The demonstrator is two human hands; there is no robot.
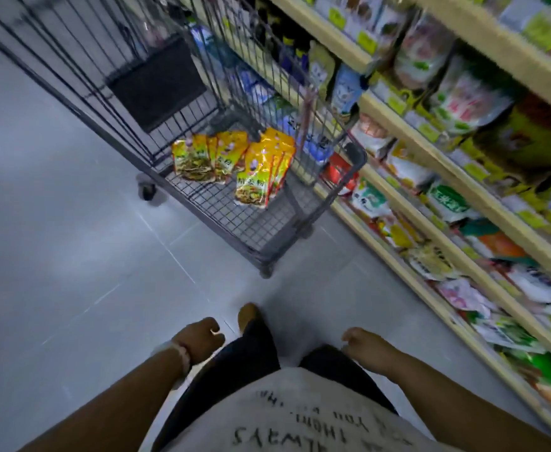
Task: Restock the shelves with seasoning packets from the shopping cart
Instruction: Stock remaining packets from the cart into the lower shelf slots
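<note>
Grey tiled floor point(72, 256) fills the left half of the view, and long pale wooden shelves point(437, 151) run along the right side, packed with blurred bags and pouches in green, white, yellow and red. Small yellow-green price tags are fixed along the shelf edges; their print cannot be read. Between floor and shelves a dark grey wire shopping cart point(254, 223) on black castors is parked just beside the lower shelves, with a black flap point(156, 83) hanging inside its far end.

On the cart's mesh bottom, at the near end, a cluster of shiny yellow and red seasoning packets point(235, 164) is seen, some leaning against the side wall and some lying tilted. Green Chinese characters are printed on the nearest packet, but they are too blurred to be made out with certainty.

Both hands are held low, near the person's legs and well apart from the packets, with bare floor and the cart's near wire wall between. The left hand point(199, 340), with a white band at the wrist, is loosely curled and nothing is held in it. The right hand point(365, 347) is likewise loosely curled and nothing is gripped. Dark trousers and a grey shirt point(300, 419) are seen below; on the shirt, upside-down black lettering is printed, partly legible as "ALWAYS".
</note>
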